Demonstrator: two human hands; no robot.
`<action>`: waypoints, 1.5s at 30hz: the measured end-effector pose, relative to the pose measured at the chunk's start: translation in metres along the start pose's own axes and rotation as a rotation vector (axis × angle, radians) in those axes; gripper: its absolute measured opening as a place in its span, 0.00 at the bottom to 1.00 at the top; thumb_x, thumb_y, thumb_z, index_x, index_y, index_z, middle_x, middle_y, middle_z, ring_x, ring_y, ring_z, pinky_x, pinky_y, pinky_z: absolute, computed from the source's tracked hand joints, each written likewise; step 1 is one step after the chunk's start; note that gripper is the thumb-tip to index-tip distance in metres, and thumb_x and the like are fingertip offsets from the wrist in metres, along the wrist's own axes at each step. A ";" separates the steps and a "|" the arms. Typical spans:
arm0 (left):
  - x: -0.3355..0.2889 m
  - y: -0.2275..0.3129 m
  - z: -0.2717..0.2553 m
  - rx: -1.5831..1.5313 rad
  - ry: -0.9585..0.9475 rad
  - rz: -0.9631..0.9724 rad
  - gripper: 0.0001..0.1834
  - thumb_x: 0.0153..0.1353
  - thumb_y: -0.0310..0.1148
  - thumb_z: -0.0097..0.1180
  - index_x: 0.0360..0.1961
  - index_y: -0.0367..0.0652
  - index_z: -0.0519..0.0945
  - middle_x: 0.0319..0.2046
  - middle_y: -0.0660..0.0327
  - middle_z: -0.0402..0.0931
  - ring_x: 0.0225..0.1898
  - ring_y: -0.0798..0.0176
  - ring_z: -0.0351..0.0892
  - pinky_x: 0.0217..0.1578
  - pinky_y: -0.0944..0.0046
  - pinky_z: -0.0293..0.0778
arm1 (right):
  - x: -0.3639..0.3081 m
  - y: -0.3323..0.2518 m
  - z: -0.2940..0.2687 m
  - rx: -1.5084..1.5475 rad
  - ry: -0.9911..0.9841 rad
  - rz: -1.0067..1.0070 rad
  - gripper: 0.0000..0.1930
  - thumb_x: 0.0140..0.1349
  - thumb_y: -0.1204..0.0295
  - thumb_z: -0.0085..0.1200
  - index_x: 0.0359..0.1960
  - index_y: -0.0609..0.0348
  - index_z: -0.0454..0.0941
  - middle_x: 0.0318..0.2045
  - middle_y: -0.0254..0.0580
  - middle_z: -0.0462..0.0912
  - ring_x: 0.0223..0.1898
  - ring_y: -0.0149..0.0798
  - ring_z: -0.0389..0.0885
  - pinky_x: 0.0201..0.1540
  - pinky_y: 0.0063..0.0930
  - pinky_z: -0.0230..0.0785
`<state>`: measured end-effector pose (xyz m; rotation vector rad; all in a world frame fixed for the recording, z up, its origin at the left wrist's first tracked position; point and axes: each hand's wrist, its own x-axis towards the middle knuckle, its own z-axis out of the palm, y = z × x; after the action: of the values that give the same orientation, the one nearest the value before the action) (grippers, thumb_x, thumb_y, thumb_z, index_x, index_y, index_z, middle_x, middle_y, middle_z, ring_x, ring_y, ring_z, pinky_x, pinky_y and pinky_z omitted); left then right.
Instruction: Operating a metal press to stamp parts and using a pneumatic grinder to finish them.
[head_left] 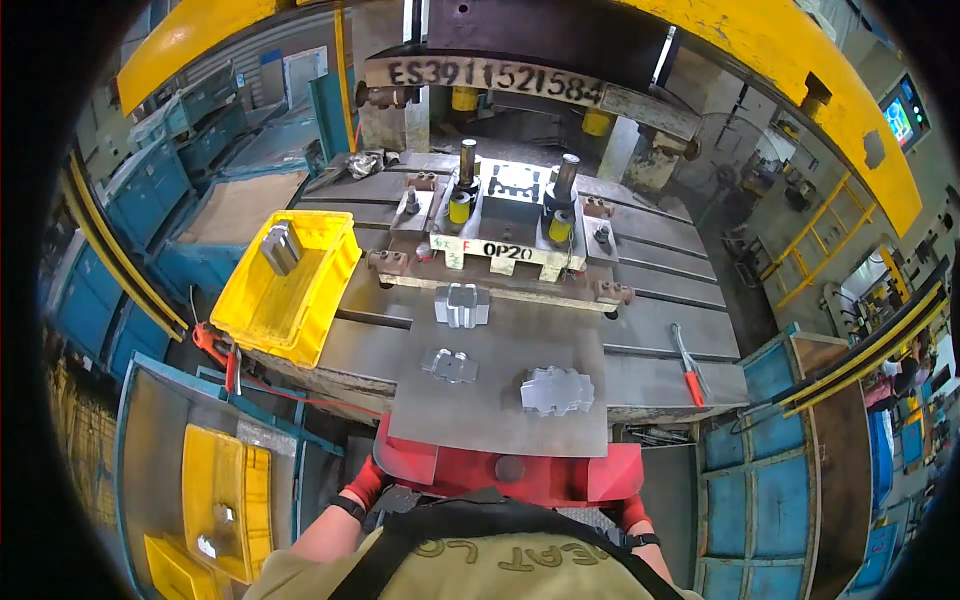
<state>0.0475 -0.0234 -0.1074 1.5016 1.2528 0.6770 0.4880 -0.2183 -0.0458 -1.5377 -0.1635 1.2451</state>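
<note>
My left hand, in a red glove, is at the left end of a red control stand. My right hand, also red-gloved, is at its right end. The stand's side guards hide the fingers of both hands. In front of the stand a grey metal plate carries stamped metal parts: a stack near the die, a single flat piece at left and another stack at right. Beyond the plate, the lower die sits on the press bed between two guide posts. One bright part lies on the die.
A yellow bin at left holds a stack of parts. Red-handled tongs lie on the bed at right, and a red air gun hangs by the bin. The upper die block is raised above. Yellow-black bars flank the press.
</note>
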 end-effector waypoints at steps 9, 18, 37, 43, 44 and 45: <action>0.007 0.018 0.006 -0.245 0.123 -0.059 0.21 0.52 0.40 0.47 0.44 0.38 0.66 0.42 0.54 0.69 0.42 0.64 0.67 0.40 0.65 0.65 | 0.052 0.027 -0.029 -0.585 0.030 -0.494 0.19 0.52 0.58 0.47 0.43 0.53 0.67 0.37 0.36 0.73 0.36 0.37 0.73 0.35 0.30 0.68; 0.013 -0.014 0.006 -0.296 0.153 -0.178 0.19 0.52 0.39 0.47 0.42 0.38 0.68 0.39 0.54 0.71 0.40 0.63 0.70 0.37 0.67 0.67 | 0.012 -0.023 0.020 0.080 0.113 -0.035 0.17 0.53 0.59 0.45 0.42 0.55 0.68 0.36 0.37 0.74 0.34 0.36 0.74 0.33 0.30 0.68; 0.002 0.019 -0.006 -0.467 -0.012 -0.114 0.19 0.53 0.40 0.46 0.45 0.43 0.67 0.37 0.60 0.71 0.36 0.64 0.70 0.36 0.68 0.67 | 0.000 -0.031 0.000 -0.011 0.056 0.246 0.21 0.48 0.55 0.50 0.41 0.52 0.68 0.36 0.37 0.74 0.35 0.37 0.72 0.35 0.31 0.66; -0.017 0.087 -0.073 -0.110 0.120 -0.367 0.18 0.52 0.42 0.48 0.38 0.39 0.70 0.30 0.57 0.72 0.30 0.64 0.71 0.33 0.66 0.67 | -0.038 -0.082 0.018 -0.329 0.569 -0.186 0.19 0.45 0.66 0.54 0.40 0.60 0.68 0.39 0.45 0.72 0.39 0.43 0.70 0.41 0.34 0.63; -0.015 0.111 -0.083 -0.090 0.242 -0.395 0.19 0.51 0.43 0.49 0.36 0.37 0.71 0.27 0.56 0.72 0.30 0.65 0.71 0.32 0.66 0.66 | -0.043 -0.091 0.023 -0.500 0.753 -0.352 0.20 0.45 0.68 0.54 0.40 0.61 0.68 0.39 0.46 0.72 0.41 0.43 0.69 0.43 0.35 0.61; -0.003 0.129 -0.092 -0.002 0.328 -0.255 0.18 0.51 0.42 0.49 0.34 0.37 0.71 0.26 0.57 0.72 0.28 0.66 0.70 0.31 0.67 0.66 | -0.044 -0.095 0.028 -0.754 0.941 -0.623 0.20 0.44 0.69 0.55 0.41 0.62 0.69 0.39 0.45 0.71 0.43 0.42 0.68 0.45 0.35 0.60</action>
<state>0.0125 0.0132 0.0429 1.2313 1.6591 0.7724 0.4934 -0.1921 0.0596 -2.3082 -0.4748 -0.1404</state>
